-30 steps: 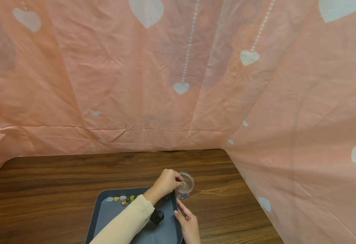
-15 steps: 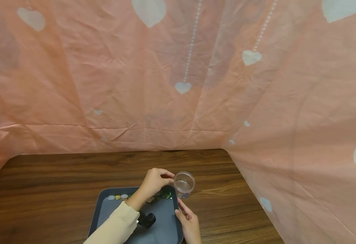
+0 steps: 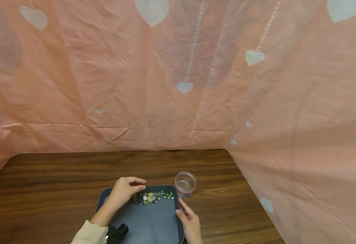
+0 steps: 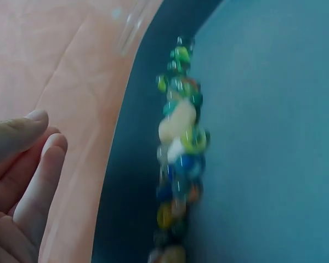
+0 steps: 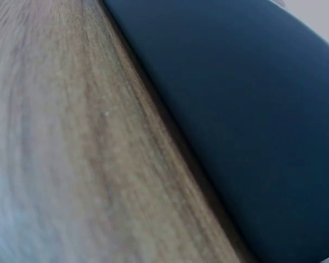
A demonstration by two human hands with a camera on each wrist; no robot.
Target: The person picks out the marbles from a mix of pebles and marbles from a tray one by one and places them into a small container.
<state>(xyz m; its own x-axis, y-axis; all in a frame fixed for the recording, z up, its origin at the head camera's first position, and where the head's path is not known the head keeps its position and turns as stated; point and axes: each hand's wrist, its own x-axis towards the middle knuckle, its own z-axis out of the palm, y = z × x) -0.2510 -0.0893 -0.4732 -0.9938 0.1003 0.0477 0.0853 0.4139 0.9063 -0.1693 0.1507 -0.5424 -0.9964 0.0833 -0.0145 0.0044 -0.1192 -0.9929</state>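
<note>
- Walled at the back and both sides with peach-pink cloth [image 3: 165, 108], creased and seamed.
- Printed with white hearts [image 3: 185, 87], some hanging from dotted lines [image 3: 195, 40].
- Furnished with a brown wood-grain table [image 3: 59, 179], bordered by cloth.
- Lit softly, with dim shading toward the right.

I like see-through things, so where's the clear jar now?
In the head view, the jar stands on the table at the person's right, by the tray's far right corner, just beyond the right hand.

Stones [image 3: 150, 199] lie in the tray [image 3: 150, 220], the jar [image 3: 185, 184] right, perhaps touching.
</note>
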